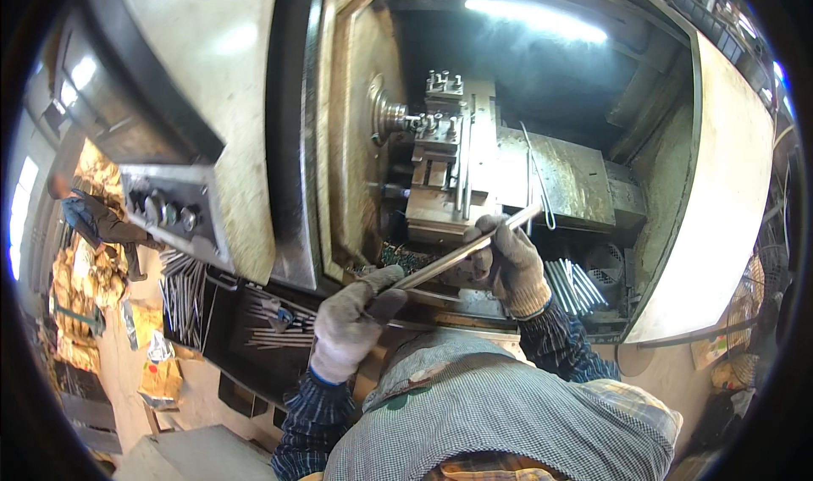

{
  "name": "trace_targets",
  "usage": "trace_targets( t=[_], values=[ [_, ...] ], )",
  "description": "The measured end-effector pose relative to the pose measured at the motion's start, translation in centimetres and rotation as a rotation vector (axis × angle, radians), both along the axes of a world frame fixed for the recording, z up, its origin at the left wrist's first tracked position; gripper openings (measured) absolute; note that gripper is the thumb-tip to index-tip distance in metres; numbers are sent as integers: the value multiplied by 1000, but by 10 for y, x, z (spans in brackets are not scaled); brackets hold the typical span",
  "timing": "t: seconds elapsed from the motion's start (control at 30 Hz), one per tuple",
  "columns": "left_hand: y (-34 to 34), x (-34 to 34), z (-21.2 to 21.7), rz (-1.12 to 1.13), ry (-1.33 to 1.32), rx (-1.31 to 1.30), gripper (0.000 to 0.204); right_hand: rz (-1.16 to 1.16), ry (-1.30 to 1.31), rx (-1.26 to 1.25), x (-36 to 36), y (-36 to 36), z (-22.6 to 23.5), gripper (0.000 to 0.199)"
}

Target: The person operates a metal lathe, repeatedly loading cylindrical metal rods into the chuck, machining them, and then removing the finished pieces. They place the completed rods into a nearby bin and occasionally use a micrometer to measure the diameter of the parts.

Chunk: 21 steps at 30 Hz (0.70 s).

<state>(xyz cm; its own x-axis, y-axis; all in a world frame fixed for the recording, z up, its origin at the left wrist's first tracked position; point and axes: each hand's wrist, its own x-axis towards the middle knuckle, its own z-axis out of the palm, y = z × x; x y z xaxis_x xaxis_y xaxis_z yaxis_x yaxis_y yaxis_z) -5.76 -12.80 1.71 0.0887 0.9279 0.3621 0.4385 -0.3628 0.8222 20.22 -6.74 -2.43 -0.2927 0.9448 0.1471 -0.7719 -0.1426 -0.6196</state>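
Note:
A metal rod (pixel 453 257) slants up to the right between my two gloved hands, in front of the lathe's opening. My left hand (pixel 349 322), in a grey-white work glove, is closed on the rod's lower left end. Farther along, the fingers of my right hand (pixel 513 265) wrap round it near its upper right end. Beyond the rod stand the lathe's chuck (pixel 389 118) and a tool carriage (pixel 436 176) with bolted tool holders. Two slim rods (pixel 464 163) lie on the carriage.
Metal rods (pixel 574 286) lie in a bunch at the right inside the machine. A dark tray (pixel 254 345) at the left holds more rods (pixel 182 299) and tools. A control panel (pixel 174 210) juts out at left. Another person (pixel 97 223) is in the left background.

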Motion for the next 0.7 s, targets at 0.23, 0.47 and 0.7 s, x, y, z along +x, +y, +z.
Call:
trace_targets(
  t=[0.23, 0.47, 0.7],
  values=[
    [55, -1, 38, 17, -253, -403, 23, -267, 101, -292, 48, -12, -19, 35],
    [78, 7, 36, -213, -28, 7, 24, 90, -678, -254, 69, -22, -18, 36],
    [94, 11, 38, -393, -64, -35, 63, 201, -1216, -351, 28, -39, -8, 36]
  ],
)
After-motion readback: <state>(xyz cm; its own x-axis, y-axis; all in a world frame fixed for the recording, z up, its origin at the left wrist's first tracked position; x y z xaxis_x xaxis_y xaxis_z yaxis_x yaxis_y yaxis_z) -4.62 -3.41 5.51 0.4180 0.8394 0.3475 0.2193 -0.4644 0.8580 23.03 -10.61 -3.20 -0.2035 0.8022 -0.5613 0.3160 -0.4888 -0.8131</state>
